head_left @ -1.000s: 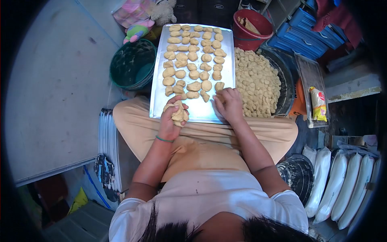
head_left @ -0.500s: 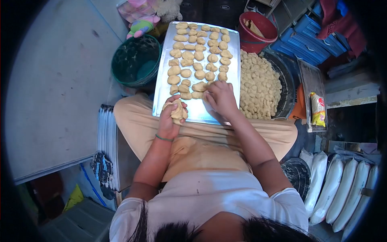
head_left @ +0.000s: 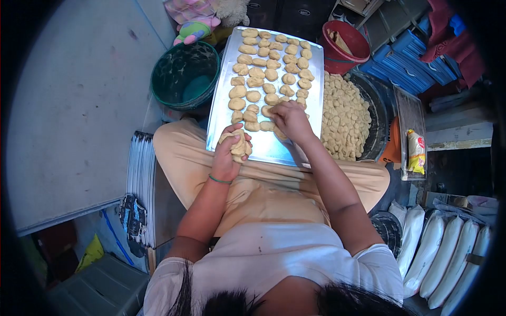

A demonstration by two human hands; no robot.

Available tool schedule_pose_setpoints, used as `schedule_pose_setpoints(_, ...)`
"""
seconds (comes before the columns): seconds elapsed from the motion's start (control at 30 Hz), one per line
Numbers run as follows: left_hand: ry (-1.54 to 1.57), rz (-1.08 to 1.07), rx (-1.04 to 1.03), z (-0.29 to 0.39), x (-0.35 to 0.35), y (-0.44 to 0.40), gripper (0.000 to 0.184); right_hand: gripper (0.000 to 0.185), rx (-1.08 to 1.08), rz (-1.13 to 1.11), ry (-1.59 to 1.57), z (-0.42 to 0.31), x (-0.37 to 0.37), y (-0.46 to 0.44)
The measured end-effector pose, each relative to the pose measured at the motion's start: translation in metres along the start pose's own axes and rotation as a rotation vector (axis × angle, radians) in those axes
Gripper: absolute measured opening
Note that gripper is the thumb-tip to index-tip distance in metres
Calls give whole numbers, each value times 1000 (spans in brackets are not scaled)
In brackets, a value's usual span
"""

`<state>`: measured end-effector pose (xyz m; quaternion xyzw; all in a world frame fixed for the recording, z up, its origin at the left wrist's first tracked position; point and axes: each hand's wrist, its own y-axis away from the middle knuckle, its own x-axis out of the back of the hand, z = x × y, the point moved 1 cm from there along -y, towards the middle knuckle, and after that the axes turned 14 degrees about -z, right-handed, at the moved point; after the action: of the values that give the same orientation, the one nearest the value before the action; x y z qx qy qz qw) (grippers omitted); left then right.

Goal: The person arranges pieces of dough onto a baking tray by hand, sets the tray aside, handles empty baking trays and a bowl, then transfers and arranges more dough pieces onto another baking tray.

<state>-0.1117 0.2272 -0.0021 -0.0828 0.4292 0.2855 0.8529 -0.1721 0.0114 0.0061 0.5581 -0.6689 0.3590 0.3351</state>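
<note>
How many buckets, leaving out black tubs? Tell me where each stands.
2: the green bucket left of the metal tray, and the red bucket by the tray's far right corner. Others may be hidden.

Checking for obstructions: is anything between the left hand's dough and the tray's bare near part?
Nothing visible: the dough in the left hand is at the near edge of the tray, the right hand aside.

We seem to be in a home doubling as a small bakery: dough [head_left: 236, 103] dots the tray [head_left: 266, 150] at our twelve o'clock and heaps a tub [head_left: 375, 118] at two, with soft toys [head_left: 194, 30] at eleven and blue drawers [head_left: 405, 66] beyond the tub.
</note>
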Motion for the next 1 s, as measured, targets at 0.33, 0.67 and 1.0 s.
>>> schedule_pose_setpoints(0.33, -69, 25, -70, 6, 5, 4, 34, 16, 24, 15, -32, -22, 2, -7)
schedule_pose_setpoints(0.67, -64, 118, -179, 38, 7, 18, 35, 16, 215, 129, -102, -71, -21, -12)
schedule_pose_setpoints(1.0, -102, 35, -70, 43, 22, 21, 36, 8, 159, 95, 117, -67, -27, -37)
